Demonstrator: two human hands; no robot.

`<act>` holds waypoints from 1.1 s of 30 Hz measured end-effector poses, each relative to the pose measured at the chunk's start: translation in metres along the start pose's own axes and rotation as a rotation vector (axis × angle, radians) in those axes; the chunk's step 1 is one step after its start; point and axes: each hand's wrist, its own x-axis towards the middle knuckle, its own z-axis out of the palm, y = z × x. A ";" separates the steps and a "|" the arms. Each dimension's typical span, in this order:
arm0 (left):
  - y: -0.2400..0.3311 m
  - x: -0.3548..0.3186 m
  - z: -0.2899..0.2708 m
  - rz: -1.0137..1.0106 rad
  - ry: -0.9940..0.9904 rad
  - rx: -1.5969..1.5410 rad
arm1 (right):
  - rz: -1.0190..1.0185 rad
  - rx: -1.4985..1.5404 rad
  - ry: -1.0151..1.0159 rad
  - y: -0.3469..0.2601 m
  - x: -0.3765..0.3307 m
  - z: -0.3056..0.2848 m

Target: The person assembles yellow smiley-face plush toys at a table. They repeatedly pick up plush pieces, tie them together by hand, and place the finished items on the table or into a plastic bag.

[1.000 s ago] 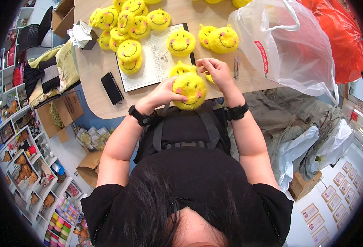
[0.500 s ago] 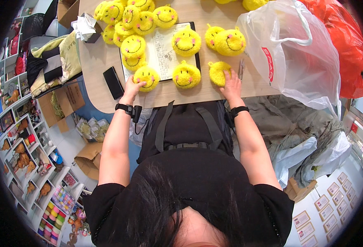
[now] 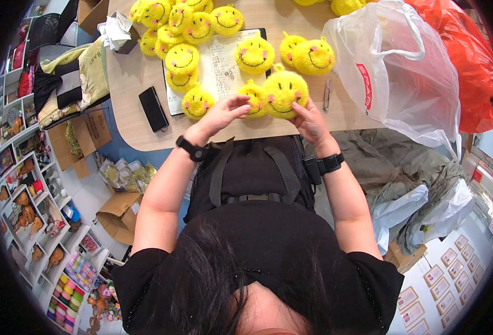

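Note:
My right hand [image 3: 312, 121] grips a fuzzy yellow smiley plush [image 3: 285, 94] by its lower right edge, thumb on the front, its face with pink cheeks toward me. The held plush partly covers another smiley plush [image 3: 252, 106] on the table. My left hand [image 3: 224, 114] hovers beside that one, fingers stretched and holding nothing. Left of it lies a further smiley plush [image 3: 198, 103]. An open notebook [image 3: 222, 75] is spread beneath several plushes, with one plush [image 3: 255, 55] on its right page.
More yellow plushes [image 3: 199, 28] are heaped at the far left; a pair [image 3: 315, 57] lies right of the notebook. Small scissors [image 3: 327, 95] rest near a white plastic bag [image 3: 391, 84]. A red bag [image 3: 453, 61] stands behind it. A black phone [image 3: 153, 110] lies at the left.
My right hand has lifted the right-hand plush off the table, moved it left and turned its face toward me. My left hand has let go of the left plush and shifted right.

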 end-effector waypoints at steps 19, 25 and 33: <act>-0.007 0.001 0.042 -0.073 -0.162 0.062 | -0.092 -0.655 0.183 0.001 0.030 0.012; -0.009 -0.003 0.047 -0.057 -0.173 0.025 | -0.006 -0.559 0.258 -0.008 0.034 0.011; -0.035 0.020 0.043 0.012 0.062 0.264 | 0.126 -0.580 -0.002 0.012 0.009 -0.018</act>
